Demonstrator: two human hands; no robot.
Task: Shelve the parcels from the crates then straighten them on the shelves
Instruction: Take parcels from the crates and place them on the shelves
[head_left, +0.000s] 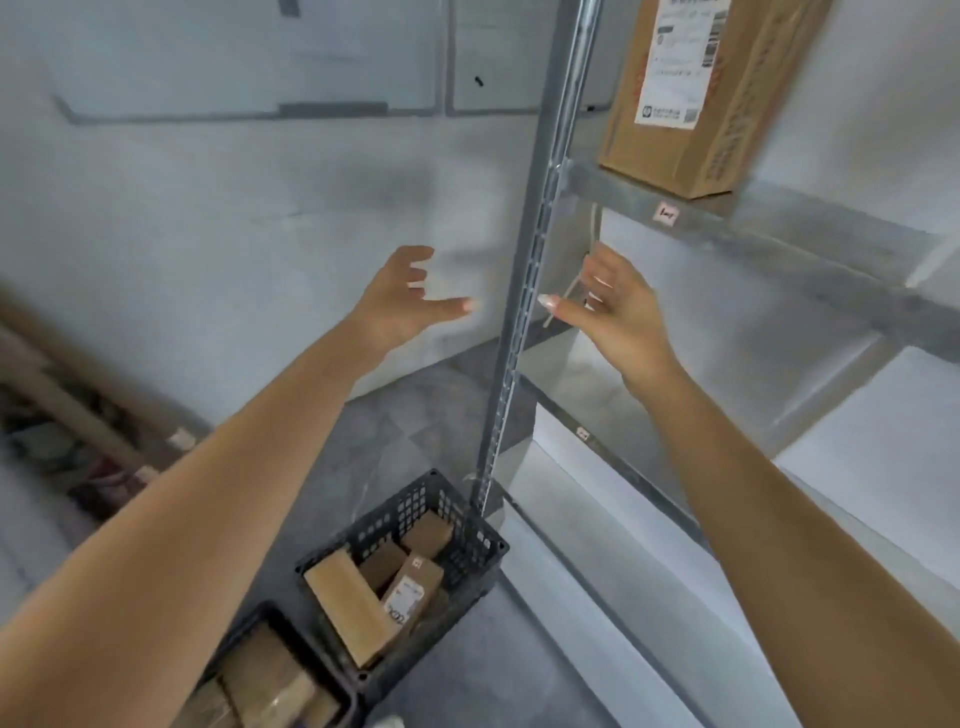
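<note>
Left hand (402, 299) raised, fingers spread, empty. Right hand (615, 306) raised beside shelf upright (540, 249), fingers apart, empty. Labelled parcel (696, 93) upright at left end of upper shelf (753, 223). Two black crates (467, 535) on floor (415, 415) by upright's foot, parcels inside (348, 603).

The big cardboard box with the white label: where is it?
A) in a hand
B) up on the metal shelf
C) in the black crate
B: the labelled cardboard parcel stands on the upper metal shelf, far above the black crate.
</note>
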